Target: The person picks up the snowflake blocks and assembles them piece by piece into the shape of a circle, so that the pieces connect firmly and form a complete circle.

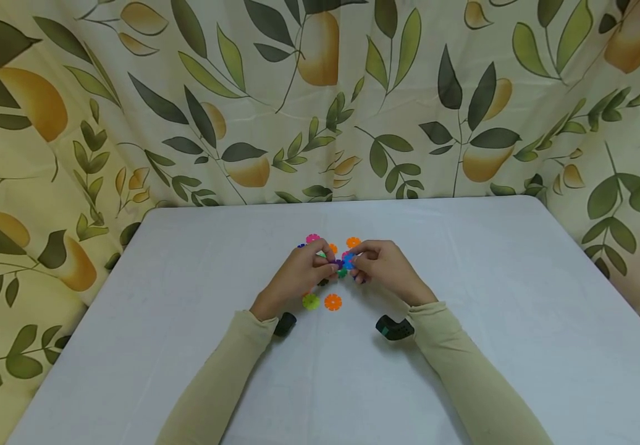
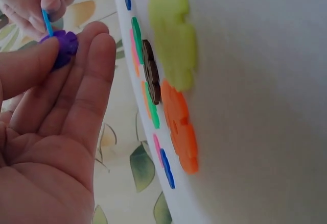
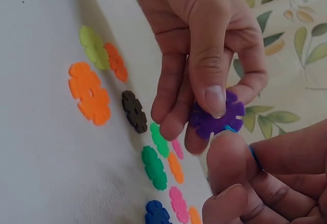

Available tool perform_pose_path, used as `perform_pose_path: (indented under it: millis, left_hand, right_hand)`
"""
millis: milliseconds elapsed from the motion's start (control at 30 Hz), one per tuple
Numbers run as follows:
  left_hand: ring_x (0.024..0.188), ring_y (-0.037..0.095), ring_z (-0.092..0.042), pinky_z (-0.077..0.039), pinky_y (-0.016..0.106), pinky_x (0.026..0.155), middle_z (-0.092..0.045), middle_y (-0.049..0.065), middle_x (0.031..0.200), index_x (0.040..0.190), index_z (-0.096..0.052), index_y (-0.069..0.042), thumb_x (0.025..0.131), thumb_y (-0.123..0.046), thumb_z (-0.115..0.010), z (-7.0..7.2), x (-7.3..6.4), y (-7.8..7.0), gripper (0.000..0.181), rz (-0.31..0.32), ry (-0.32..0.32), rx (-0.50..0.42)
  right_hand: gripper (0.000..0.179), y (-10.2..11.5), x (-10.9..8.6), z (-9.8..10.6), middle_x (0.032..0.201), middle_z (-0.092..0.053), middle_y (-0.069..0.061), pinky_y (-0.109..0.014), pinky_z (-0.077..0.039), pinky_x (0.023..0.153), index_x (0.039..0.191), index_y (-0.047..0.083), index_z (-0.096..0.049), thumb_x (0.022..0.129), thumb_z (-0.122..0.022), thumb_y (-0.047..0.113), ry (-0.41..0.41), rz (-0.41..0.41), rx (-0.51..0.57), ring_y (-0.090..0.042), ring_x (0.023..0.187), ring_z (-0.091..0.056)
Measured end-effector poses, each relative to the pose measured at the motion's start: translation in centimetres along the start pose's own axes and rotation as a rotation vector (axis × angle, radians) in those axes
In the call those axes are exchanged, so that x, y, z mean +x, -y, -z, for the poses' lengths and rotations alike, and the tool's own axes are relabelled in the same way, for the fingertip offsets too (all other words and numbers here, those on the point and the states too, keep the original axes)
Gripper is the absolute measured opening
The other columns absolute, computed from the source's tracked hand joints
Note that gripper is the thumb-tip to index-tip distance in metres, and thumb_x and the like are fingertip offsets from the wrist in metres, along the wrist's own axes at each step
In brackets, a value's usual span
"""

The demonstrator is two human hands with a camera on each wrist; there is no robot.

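My left hand (image 1: 292, 276) pinches a purple notched flower-shaped disc (image 3: 207, 125) between thumb and fingers. Facing it, my right hand (image 1: 391, 267) pinches a light blue disc (image 2: 47, 23), seen edge-on in the left wrist view. The blue disc's edge meets the purple disc's rim; whether it sits in a notch cannot be told, since fingertips cover part of both. Both hands are held above the table, over a loose group of similar discs. Below them lie a dark brown disc (image 3: 134, 112) and a green disc (image 3: 154, 168).
Nearer the person lie a yellow-green disc (image 1: 311, 301) and an orange disc (image 1: 333, 302). Beyond the hands are a pink disc (image 1: 312, 238) and another orange disc (image 1: 353, 242). The white-covered table (image 1: 131, 371) reaches a leaf-patterned curtain (image 1: 309, 123).
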State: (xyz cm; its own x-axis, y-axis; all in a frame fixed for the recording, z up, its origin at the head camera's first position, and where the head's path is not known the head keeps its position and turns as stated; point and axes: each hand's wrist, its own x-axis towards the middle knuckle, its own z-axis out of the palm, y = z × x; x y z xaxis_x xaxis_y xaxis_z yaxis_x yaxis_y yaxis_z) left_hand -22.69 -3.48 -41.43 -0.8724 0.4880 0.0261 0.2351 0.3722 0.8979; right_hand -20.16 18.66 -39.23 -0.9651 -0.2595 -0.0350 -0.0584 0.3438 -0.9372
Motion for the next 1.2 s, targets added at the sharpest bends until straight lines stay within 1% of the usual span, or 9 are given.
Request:
perform_pose_path:
  millis: [133, 300, 433, 633, 767, 833, 900, 1033, 1200]
  left_hand:
    - [0.078, 0.026, -0.073, -0.044, 0.023, 0.057, -0.08, 0.008, 0.094, 0.105, -0.059, -0.006, 0.105, -0.004, -0.069, -0.3, -0.1, -0.1, 0.01, -0.052, -0.025, 0.017]
    - [0.073, 0.031, -0.069, -0.044, 0.023, 0.057, -0.078, 0.011, 0.089, 0.103, -0.058, -0.005, 0.104, 0.0, -0.069, -0.6, -0.1, -0.2, 0.012, -0.122, -0.075, 0.061]
    - [0.075, 0.029, -0.073, -0.048, 0.023, 0.058, -0.078, 0.011, 0.086, 0.101, -0.058, -0.005, 0.103, 0.0, -0.069, -0.8, 0.0, -0.3, 0.013, -0.153, -0.115, 0.087]
    - [0.08, 0.031, -0.076, -0.054, 0.023, 0.064, -0.077, 0.015, 0.085, 0.099, -0.057, -0.004, 0.103, 0.003, -0.068, -1.0, -0.1, -0.6, 0.014, -0.18, -0.132, 0.083]
    - [0.079, 0.033, -0.076, -0.045, 0.022, 0.056, -0.078, 0.016, 0.087, 0.101, -0.057, -0.003, 0.104, 0.001, -0.068, -0.5, -0.2, -0.6, 0.012, -0.155, -0.119, 0.041]
    - [0.082, 0.033, -0.077, -0.046, 0.023, 0.057, -0.08, 0.014, 0.092, 0.104, -0.058, -0.003, 0.105, -0.002, -0.068, 0.0, -0.3, -0.5, 0.01, -0.135, -0.094, 0.019]
    - [0.087, 0.033, -0.077, -0.052, 0.026, 0.063, -0.08, 0.012, 0.098, 0.108, -0.061, -0.005, 0.106, -0.008, -0.069, 0.5, -0.4, -0.5, 0.009, -0.111, -0.067, -0.01]
    - [0.097, 0.034, -0.077, -0.06, 0.038, 0.086, -0.08, 0.011, 0.103, 0.116, -0.066, -0.005, 0.108, -0.023, -0.067, 1.7, -0.3, -0.5, 0.019, -0.073, -0.048, -0.07]
    - [0.09, 0.034, -0.076, -0.061, 0.04, 0.089, -0.078, 0.012, 0.097, 0.117, -0.071, 0.002, 0.11, -0.026, -0.064, 2.6, -0.2, -0.3, 0.03, -0.008, -0.042, -0.168]
  right_hand:
    - [0.02, -0.1, 0.0, -0.2, 0.091, -0.073, -0.023, -0.029, -0.061, 0.072, 0.117, -0.012, -0.068, 0.105, -0.061, 0.002, -0.018, -0.016, 0.053, -0.022, 0.072, -0.068]
    - [0.018, -0.3, 0.0, -0.7, 0.088, -0.073, -0.019, -0.026, -0.06, 0.069, 0.116, -0.014, -0.065, 0.105, -0.06, -0.002, -0.044, -0.022, 0.127, -0.019, 0.071, -0.067]
    - [0.017, -0.4, 0.0, -1.0, 0.085, -0.074, -0.016, -0.025, -0.058, 0.067, 0.116, -0.015, -0.064, 0.104, -0.059, -0.003, -0.065, -0.007, 0.162, -0.018, 0.069, -0.066]
    - [0.016, 0.0, -0.1, -1.4, 0.082, -0.072, -0.015, -0.024, -0.056, 0.065, 0.114, -0.016, -0.063, 0.104, -0.058, -0.005, -0.085, 0.024, 0.18, -0.016, 0.067, -0.064]
    - [0.017, 0.2, 0.1, -1.5, 0.083, -0.072, -0.015, -0.024, -0.056, 0.066, 0.116, -0.016, -0.065, 0.105, -0.059, -0.004, -0.094, 0.037, 0.176, -0.016, 0.068, -0.065]
    - [0.019, 0.3, 0.1, -1.6, 0.084, -0.073, -0.015, -0.024, -0.056, 0.066, 0.118, -0.015, -0.066, 0.105, -0.059, -0.003, -0.093, 0.038, 0.164, -0.016, 0.068, -0.064]
    - [0.021, 0.4, 0.2, -1.6, 0.085, -0.073, -0.014, -0.023, -0.055, 0.065, 0.121, -0.015, -0.067, 0.106, -0.059, -0.002, -0.092, 0.046, 0.144, -0.016, 0.067, -0.063]
    - [0.024, 0.6, 0.1, -1.6, 0.085, -0.072, -0.014, -0.024, -0.054, 0.064, 0.124, -0.013, -0.069, 0.106, -0.061, -0.002, -0.104, 0.059, 0.113, -0.017, 0.067, -0.062]
    - [0.016, 0.8, 0.1, -1.9, 0.087, -0.074, -0.019, -0.027, -0.057, 0.067, 0.115, -0.01, -0.066, 0.105, -0.065, 0.002, -0.106, 0.032, 0.103, -0.021, 0.069, -0.065]
